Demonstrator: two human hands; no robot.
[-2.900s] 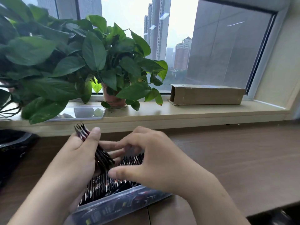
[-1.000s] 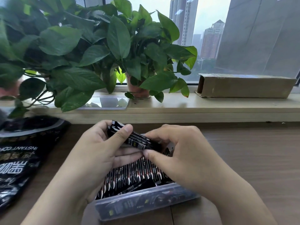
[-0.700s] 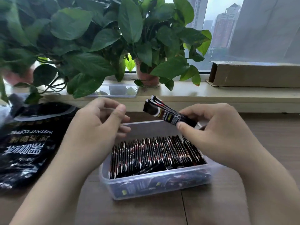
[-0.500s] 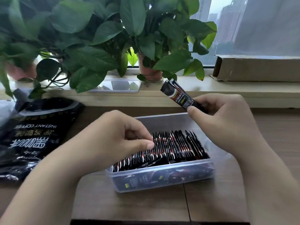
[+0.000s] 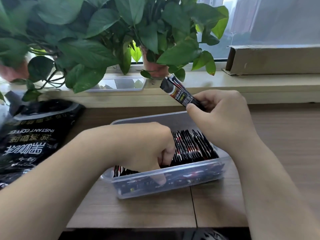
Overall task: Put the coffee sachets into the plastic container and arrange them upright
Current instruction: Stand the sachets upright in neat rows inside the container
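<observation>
Seen from above: a clear plastic container on a wooden table, filled with a row of black coffee sachets standing on edge. Left hand reaching down into the container, fingers pushed between the sachets near the front wall. Right hand above the far right corner, pinching a small bundle of sachets, tilted up to the left. A black instant coffee bag lying at the left. Behind, on the windowsill: leafy potted plants, a clear lid, a cardboard box.
</observation>
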